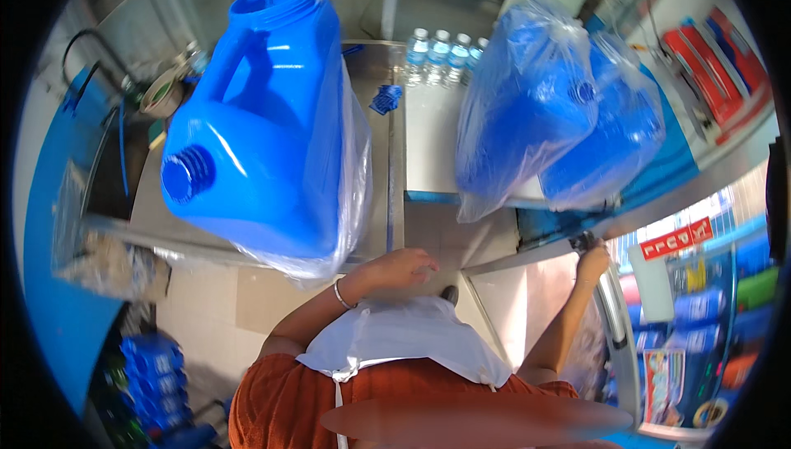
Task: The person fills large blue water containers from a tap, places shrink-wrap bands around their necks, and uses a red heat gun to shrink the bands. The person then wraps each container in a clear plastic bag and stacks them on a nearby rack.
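My left hand (403,268), with a metal bangle at the wrist, hangs in front of the white apron (401,331). Its fingers are loosely bent and hold nothing. To the right, my arm reaches out to a glass door, where my right hand (592,263) grips a small dark fitting (581,241) at the door's frame. Its exact shape is partly hidden by the fingers. Ahead on the left, a large blue plastic jug (272,121) stands on a metal counter (377,183). Its wide mouth is uncapped, a clear stream or tube enters it, and clear plastic film lies beside it.
Two blue containers in clear bags (525,109) stand on a white-topped counter (426,140), near several small water bottles (439,56). A crumpled blue wrapper (387,99) lies between. Beyond the door are shelved goods (698,307); several blue containers (154,381) are stacked at lower left.
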The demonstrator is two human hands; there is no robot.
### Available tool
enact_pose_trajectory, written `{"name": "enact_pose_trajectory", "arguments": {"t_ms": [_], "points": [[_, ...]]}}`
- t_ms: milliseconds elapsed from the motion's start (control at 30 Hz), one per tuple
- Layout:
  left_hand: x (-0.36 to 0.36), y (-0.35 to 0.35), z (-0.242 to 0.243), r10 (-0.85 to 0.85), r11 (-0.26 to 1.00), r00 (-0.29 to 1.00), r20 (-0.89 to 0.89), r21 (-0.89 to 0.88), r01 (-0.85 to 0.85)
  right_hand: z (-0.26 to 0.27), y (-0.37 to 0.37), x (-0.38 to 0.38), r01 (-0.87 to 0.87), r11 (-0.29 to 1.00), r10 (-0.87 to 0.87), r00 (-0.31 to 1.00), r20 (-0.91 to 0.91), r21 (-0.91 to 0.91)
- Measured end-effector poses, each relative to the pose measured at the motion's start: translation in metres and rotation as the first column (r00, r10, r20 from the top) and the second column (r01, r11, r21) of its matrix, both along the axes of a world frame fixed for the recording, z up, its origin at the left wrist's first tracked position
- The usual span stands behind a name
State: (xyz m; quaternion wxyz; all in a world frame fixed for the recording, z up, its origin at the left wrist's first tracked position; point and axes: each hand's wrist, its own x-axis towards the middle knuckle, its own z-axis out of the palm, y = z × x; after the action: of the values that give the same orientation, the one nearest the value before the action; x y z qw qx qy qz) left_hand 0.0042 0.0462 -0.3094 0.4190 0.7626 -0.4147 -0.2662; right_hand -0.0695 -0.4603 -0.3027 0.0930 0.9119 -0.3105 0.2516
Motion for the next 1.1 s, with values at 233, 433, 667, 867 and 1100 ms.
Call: {"name": "enact_pose_trajectory", "arguments": {"t_ms": [233,433,667,867,1100], "points": [[-0.007,0.041,0.016,-0.257,0.962,0.961,0.106,-0.068,0.264,0.077,0.325,-0.087,-0.497,0.818,0.336,0.821,0.461,0.289],[-0.033,0.031,0.033,-0.402,0.915,0.915,-0.019,-0.024,0.402,0.103,0.402,0.006,-0.654,0.554,0.352,0.745,0.567,0.515],[-0.052,0.011,-0.007,-0.584,0.809,0.812,-0.001,-0.082,0.582,0.090,0.393,0.011,-0.681,0.517,0.252,0.699,0.669,0.518],[-0.053,-0.021,-0.011,-0.594,0.804,0.804,0.006,0.014,0.594,0.077,0.340,-0.035,-0.559,0.554,0.174,0.802,0.571,0.617],[-0.062,-0.113,0.013,-0.620,0.784,0.783,0.052,0.026,0.620,0.048,0.246,-0.109,-0.467,0.558,0.160,0.872,0.463,0.686]]}}
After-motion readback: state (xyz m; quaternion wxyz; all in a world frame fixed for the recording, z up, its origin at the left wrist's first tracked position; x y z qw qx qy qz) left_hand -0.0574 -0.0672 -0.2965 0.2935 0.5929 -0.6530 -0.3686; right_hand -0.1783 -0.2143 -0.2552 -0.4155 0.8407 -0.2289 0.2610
